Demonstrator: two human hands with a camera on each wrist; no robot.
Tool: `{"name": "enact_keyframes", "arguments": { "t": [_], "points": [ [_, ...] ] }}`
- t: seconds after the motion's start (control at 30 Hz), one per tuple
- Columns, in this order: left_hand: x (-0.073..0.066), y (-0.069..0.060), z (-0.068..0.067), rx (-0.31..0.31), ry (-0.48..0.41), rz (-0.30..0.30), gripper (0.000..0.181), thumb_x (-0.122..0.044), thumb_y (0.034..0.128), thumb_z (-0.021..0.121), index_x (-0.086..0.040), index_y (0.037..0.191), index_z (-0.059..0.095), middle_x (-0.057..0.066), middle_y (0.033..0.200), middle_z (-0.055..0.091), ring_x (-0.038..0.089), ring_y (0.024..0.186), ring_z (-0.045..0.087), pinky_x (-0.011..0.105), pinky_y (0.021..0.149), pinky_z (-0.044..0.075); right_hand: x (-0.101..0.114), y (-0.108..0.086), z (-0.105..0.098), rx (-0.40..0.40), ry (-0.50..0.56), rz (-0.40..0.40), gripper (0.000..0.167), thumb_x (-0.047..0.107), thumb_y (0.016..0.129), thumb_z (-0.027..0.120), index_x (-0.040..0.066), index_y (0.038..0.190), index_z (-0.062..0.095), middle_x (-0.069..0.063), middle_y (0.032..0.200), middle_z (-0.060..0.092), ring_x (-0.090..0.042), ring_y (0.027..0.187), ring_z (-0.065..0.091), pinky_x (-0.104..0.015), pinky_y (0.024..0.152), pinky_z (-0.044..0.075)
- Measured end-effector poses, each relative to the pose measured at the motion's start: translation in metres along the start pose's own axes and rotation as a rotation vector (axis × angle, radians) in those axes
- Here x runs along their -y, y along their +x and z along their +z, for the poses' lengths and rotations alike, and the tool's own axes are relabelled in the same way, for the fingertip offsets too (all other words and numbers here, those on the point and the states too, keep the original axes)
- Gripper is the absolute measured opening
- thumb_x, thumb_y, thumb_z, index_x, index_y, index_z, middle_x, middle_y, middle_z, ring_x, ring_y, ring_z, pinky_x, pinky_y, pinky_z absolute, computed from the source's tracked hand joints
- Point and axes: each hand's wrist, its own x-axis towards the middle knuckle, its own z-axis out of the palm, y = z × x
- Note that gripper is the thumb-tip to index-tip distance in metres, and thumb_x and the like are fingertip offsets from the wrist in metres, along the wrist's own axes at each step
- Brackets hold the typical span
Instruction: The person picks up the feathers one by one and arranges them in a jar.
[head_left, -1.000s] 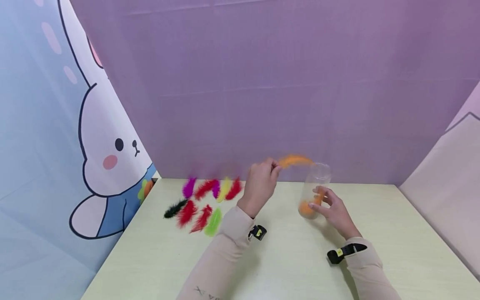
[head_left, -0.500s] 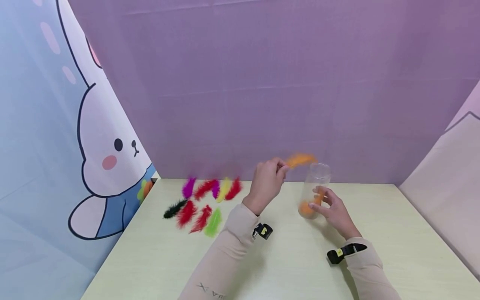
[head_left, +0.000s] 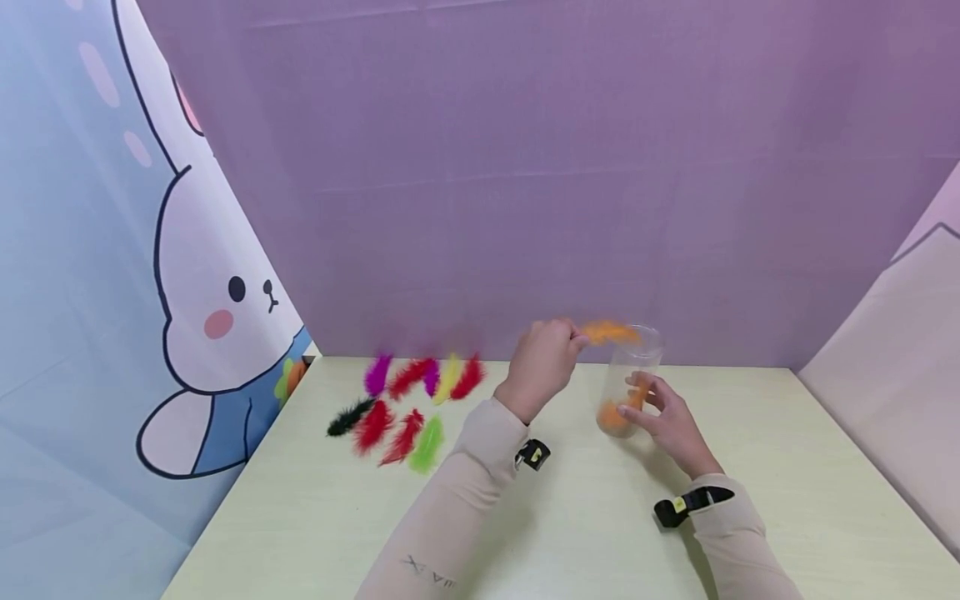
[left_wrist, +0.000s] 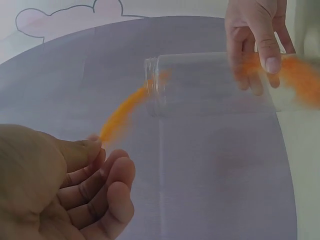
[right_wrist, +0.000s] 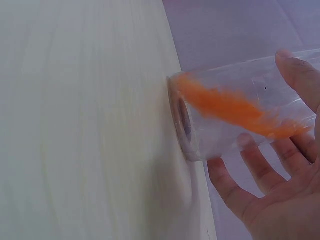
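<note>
My left hand [head_left: 542,367] pinches an orange feather [head_left: 609,332] by one end. In the left wrist view the feather's far tip [left_wrist: 162,77] is inside the mouth of a clear jar, and the thumb and index finger of the left hand [left_wrist: 65,185] hold its near end. My right hand [head_left: 675,425] grips the side of the upright clear jar [head_left: 626,371]. Another orange feather [right_wrist: 230,107] lies slantwise inside the jar, against the wall, as the right wrist view shows, with the fingers of the right hand [right_wrist: 280,190] around the jar.
Several loose feathers lie at the left of the table [head_left: 300,517]: a dark one [head_left: 350,418], a lime one [head_left: 427,445], a yellow one [head_left: 447,379], plus red and purple ones. A purple cloth [head_left: 480,183] stands behind the table, and a rabbit-print cloth [head_left: 202,275] on the left.
My left hand has moved right with its orange feather, whose tip has gone from beside the jar's rim to inside the mouth. The right hand and the jar have stayed in place.
</note>
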Motion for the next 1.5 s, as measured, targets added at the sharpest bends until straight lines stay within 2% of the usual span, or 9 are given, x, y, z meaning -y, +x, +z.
{"name": "enact_keyframes", "arguments": {
  "t": [0.23,0.47,0.57,0.7,0.97,1.2,1.27,1.37,1.5],
  "points": [
    [-0.008,0.009,0.0,0.021,0.175,0.047,0.034,-0.033,0.1039,0.06,-0.016,0.076,0.067,-0.002,0.075,0.062,0.016,0.067,0.059,0.032,0.065,0.05,-0.002,0.002,0.0,0.001,-0.002,-0.001,0.074,0.031,0.094,0.075,0.012,0.156,0.037,-0.016,0.158,0.044,-0.046,0.144,0.041,-0.069,0.107,0.041],
    [-0.017,0.017,-0.002,-0.021,0.333,0.078,0.031,-0.039,0.1017,0.062,-0.015,0.083,0.07,-0.001,0.079,0.071,0.022,0.076,0.073,0.035,0.067,0.058,-0.002,0.001,0.001,-0.004,0.009,0.008,0.072,0.033,0.093,0.076,0.013,0.153,0.04,-0.014,0.158,0.044,-0.044,0.145,0.042,-0.068,0.109,0.04],
    [-0.021,0.018,-0.002,-0.029,0.398,0.097,0.03,-0.039,0.1017,0.062,-0.016,0.086,0.073,-0.001,0.082,0.074,0.021,0.079,0.074,0.034,0.067,0.059,-0.003,0.002,0.001,-0.008,0.002,-0.006,0.071,0.033,0.093,0.076,0.012,0.152,0.042,-0.015,0.157,0.045,-0.043,0.143,0.043,-0.065,0.108,0.042],
    [-0.025,0.02,-0.001,-0.013,0.441,0.118,0.028,-0.038,0.1031,0.06,-0.017,0.092,0.075,-0.003,0.085,0.074,0.016,0.079,0.074,0.029,0.066,0.059,-0.005,0.003,0.002,-0.017,-0.01,-0.029,0.07,0.032,0.093,0.076,0.01,0.151,0.043,-0.016,0.154,0.048,-0.042,0.141,0.046,-0.059,0.105,0.045],
    [-0.033,0.023,0.002,-0.028,0.446,0.126,0.024,-0.038,0.1014,0.063,-0.019,0.095,0.076,-0.005,0.087,0.075,0.016,0.075,0.074,0.03,0.058,0.057,-0.006,0.003,0.002,-0.021,-0.018,-0.046,0.07,0.03,0.093,0.076,0.008,0.151,0.043,-0.016,0.152,0.05,-0.04,0.139,0.048,-0.052,0.102,0.048],
    [-0.037,0.027,0.012,-0.031,0.465,0.124,0.027,-0.042,0.1014,0.061,-0.02,0.094,0.075,-0.007,0.083,0.073,0.012,0.066,0.069,0.028,0.054,0.054,-0.006,0.003,0.001,-0.024,-0.03,-0.043,0.071,0.031,0.093,0.077,0.007,0.151,0.042,-0.016,0.152,0.051,-0.04,0.139,0.048,-0.036,0.098,0.05],
    [-0.038,0.028,0.014,-0.029,0.454,0.112,0.028,-0.044,0.1017,0.06,-0.02,0.095,0.075,-0.007,0.082,0.073,0.012,0.065,0.068,0.027,0.053,0.053,-0.006,0.003,0.002,-0.023,-0.028,-0.044,0.071,0.03,0.093,0.077,0.007,0.151,0.042,-0.017,0.152,0.05,-0.041,0.139,0.048,-0.037,0.098,0.05],
    [-0.039,0.029,0.017,-0.031,0.432,0.096,0.03,-0.045,0.1026,0.058,-0.02,0.096,0.074,-0.007,0.081,0.073,0.011,0.063,0.066,0.027,0.053,0.052,-0.006,0.003,0.002,-0.018,-0.016,-0.042,0.07,0.028,0.093,0.076,0.007,0.151,0.042,-0.018,0.153,0.049,-0.043,0.14,0.047,-0.047,0.102,0.049],
    [-0.04,0.031,0.021,-0.042,0.396,0.083,0.033,-0.046,0.104,0.055,-0.02,0.091,0.071,-0.007,0.071,0.067,0.01,0.057,0.06,0.026,0.05,0.049,-0.004,0.003,0.002,-0.015,-0.007,-0.036,0.069,0.026,0.094,0.076,0.006,0.151,0.042,-0.018,0.153,0.048,-0.044,0.141,0.046,-0.055,0.104,0.047]
  ]
}}
